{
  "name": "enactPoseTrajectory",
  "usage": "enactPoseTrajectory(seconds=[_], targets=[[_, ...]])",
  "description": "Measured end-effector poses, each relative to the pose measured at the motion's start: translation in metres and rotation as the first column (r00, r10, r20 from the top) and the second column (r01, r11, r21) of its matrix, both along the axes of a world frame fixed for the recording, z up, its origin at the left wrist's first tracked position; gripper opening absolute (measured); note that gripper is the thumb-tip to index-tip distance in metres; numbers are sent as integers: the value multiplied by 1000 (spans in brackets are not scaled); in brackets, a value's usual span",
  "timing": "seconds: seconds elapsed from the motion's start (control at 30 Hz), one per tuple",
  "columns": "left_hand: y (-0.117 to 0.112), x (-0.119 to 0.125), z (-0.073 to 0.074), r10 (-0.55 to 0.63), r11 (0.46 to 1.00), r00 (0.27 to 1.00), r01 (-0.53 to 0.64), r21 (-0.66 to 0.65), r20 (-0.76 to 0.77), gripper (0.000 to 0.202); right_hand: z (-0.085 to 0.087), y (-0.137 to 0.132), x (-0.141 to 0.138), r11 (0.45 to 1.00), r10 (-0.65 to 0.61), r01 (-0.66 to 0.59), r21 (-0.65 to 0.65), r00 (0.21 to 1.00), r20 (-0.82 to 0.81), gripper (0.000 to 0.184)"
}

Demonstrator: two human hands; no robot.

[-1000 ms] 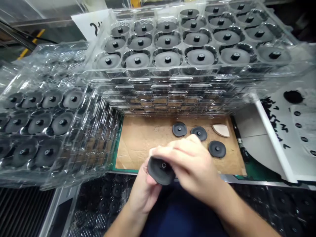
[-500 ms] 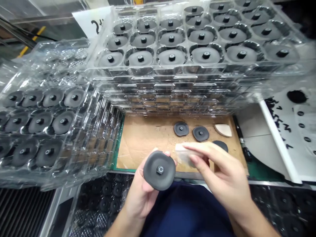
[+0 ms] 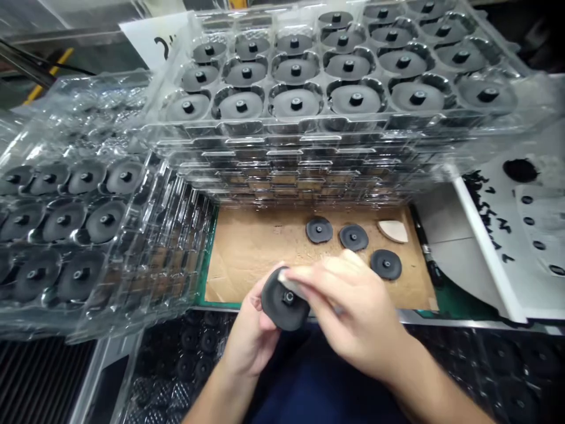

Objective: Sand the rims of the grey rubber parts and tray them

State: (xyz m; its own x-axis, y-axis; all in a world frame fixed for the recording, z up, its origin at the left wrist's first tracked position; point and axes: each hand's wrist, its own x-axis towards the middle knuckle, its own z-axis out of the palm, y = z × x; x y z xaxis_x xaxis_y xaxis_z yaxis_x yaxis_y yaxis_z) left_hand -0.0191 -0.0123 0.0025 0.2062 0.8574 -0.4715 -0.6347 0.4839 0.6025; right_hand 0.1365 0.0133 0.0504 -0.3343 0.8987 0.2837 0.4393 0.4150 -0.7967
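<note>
My left hand [image 3: 253, 338] is closed around the edge of a black rubber-like disc [image 3: 280, 312], whose raised centre stud faces up. My right hand [image 3: 355, 309] pinches a small whitish pad [image 3: 283, 275] and presses it to the disc's upper face near the rim, beside the stud. Most of the pad is covered by the fingers. Beyond my hands, three similar objects lie on the brown cardboard [image 3: 247, 250]: a left disc [image 3: 324, 235], a middle disc [image 3: 358, 241] and a right disc [image 3: 392, 269].
A cream wedge-shaped piece [image 3: 394, 231] lies at the cardboard's far right. Behind rises a tall stack of clear trays [image 3: 304, 126] filled with discs. Another tray stack [image 3: 121, 259] stands at left. A white panel edge [image 3: 483, 241] and a marked white sheet [image 3: 498, 194] are at right.
My right hand has moved left with the whitish pad, bringing it onto the disc. The held disc has tilted slightly, and the right disc on the cardboard is now uncovered.
</note>
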Motion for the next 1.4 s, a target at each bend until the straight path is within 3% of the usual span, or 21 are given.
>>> enactPoseTrajectory(seconds=[0.03, 0.07, 0.13, 0.17, 0.2, 0.23, 0.3, 0.4, 0.5, 0.6, 0.67, 0.77, 0.83, 0.93, 1.0, 1.1, 1.23, 1.33, 1.4], targets=[[1, -2, -1, 10, 1000, 1000, -10, 8, 22, 64, -2, -4, 6, 984, 21, -28, -176, 999, -41, 22], [2, -3, -1, 14, 1000, 999, -15, 14, 47, 63, -6, -9, 13, 924, 79, -124, -361, 988, -135, 19], [2, -6, -2, 32, 999, 997, -33, 16, 77, 60, -19, -20, 24, 693, 139, -382, -612, 903, -407, 20], [2, -6, -1, 46, 999, 996, -47, 10, 74, 57, -28, -25, 27, 595, 91, -442, -672, 867, -490, 21], [2, -6, 0, 60, 998, 996, -60, -2, 62, 55, -36, -28, 30, 545, 4, -423, -724, 864, -503, 23], [2, -6, 2, 71, 997, 996, -70, -21, 44, 53, -43, -31, 30, 537, -102, -336, -774, 885, -455, 24], [4, -3, 6, 81, 995, 997, -81, -55, 7, 54, -51, -31, 29, 571, -273, -103, -814, 912, -307, 25], [5, 2, 10, 66, 995, 998, -67, -76, -14, 56, -37, -21, 21, 710, -348, 79, -699, 903, -252, 23], [4, 7, 11, 57, 997, 998, -58, -56, -26, 51, -8, -10, 6, 887, -300, 154, -434, 909, -290, 18], [1, 7, 10, 64, 997, 998, -65, -48, -20, 51, 3, -5, -6, 977, -174, 129, -169, 941, -291, 22], [0, 4, 10, 78, 996, 997, -78, -45, -3, 53, -5, -7, -4, 972, -215, 178, -152, 936, -278, 22], [2, -3, 8, 71, 997, 997, -71, -35, -5, 56, -21, -11, 12, 899, -392, 339, -276, 904, -167, 17], [3, -4, 8, 54, 998, 999, -54, -37, -5, 56, -24, -13, 22, 881, -407, 366, -300, 909, -86, 14], [4, 0, 8, 41, 999, 999, -41, -14, 24, 53, -14, -12, 23, 947, -275, 260, -190, 960, -56, 15], [4, 2, 10, 37, 999, 999, -37, -9, 21, 51, -4, -10, 18, 988, -116, 112, -106, 993, -33, 17], [5, 1, 12, 46, 999, 999, -47, -25, -8, 49, 2, -5, 11, 990, 91, -88, -111, 996, 21, 18], [4, -2, 9, 81, 997, 996, -82, -15, -30, 51, -4, -2, 10, 999, 31, -30, -32, 998, 52, 18], [3, -2, 5, 49, 998, 999, -49, -40, -2, 54, -8, 0, 11, 987, 98, -95, -133, 995, 22, 17], [4, -1, 3, 65, 997, 998, -67, -46, -26, 56, -7, 2, 11, 990, 44, -41, -138, 999, 19, 18]])
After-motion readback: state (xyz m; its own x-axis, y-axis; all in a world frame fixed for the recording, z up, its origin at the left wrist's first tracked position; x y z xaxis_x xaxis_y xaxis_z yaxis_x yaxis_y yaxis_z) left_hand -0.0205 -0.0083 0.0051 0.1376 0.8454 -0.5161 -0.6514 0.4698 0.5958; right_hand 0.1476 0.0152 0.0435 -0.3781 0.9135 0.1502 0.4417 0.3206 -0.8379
